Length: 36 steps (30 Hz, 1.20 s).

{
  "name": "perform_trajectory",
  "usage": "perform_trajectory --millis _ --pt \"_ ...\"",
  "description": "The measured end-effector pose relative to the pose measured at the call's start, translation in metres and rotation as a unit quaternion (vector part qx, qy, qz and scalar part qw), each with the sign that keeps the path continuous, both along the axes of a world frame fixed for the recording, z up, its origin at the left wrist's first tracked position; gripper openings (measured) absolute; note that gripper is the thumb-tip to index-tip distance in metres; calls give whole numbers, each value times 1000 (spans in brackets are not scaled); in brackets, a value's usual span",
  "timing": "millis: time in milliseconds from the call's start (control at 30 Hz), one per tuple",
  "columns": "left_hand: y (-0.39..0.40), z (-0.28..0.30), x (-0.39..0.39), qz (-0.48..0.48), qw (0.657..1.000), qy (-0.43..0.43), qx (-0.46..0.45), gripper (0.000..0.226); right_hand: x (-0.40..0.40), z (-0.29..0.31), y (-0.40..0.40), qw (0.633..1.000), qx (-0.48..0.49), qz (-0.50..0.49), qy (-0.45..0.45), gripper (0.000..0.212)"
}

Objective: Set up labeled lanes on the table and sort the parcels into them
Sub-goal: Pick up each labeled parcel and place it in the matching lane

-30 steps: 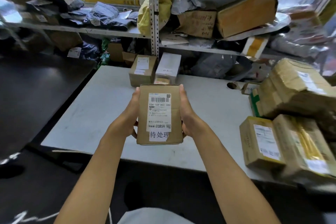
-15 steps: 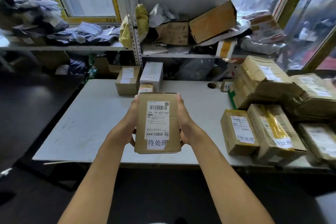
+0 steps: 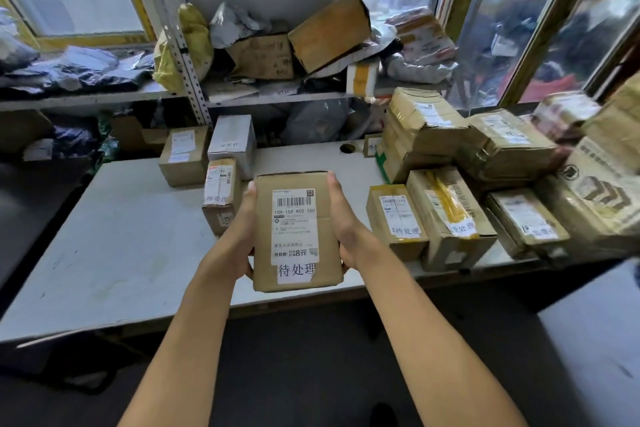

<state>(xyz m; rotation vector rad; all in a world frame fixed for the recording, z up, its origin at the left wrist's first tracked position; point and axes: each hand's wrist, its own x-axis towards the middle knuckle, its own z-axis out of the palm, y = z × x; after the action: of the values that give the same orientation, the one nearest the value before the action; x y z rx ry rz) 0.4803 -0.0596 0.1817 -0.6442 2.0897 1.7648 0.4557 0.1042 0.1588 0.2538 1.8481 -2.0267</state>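
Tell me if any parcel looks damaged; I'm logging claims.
The small box standing left of the held parcel looks crumpled at its lower end. The held parcel's bottom sticker has a torn corner.

held parcel label — 15H-159-K02-560 | sticker — 待处理 | small box — 待处理

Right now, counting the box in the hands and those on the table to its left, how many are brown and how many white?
Brown box in hands: 1
Brown boxes on table: 2
White box on table: 1
Total: 4
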Motion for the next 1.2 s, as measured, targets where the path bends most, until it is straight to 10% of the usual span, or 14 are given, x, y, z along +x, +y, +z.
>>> perform_trajectory --millis 233,1200 --pt "82 -2 -12 60 996 64 3 71 -31 -32 61 1000 -6 16 -26 135" --pt "245 10 -78 -13 1000 -2 28 70 -69 16 276 995 57 70 44 66"
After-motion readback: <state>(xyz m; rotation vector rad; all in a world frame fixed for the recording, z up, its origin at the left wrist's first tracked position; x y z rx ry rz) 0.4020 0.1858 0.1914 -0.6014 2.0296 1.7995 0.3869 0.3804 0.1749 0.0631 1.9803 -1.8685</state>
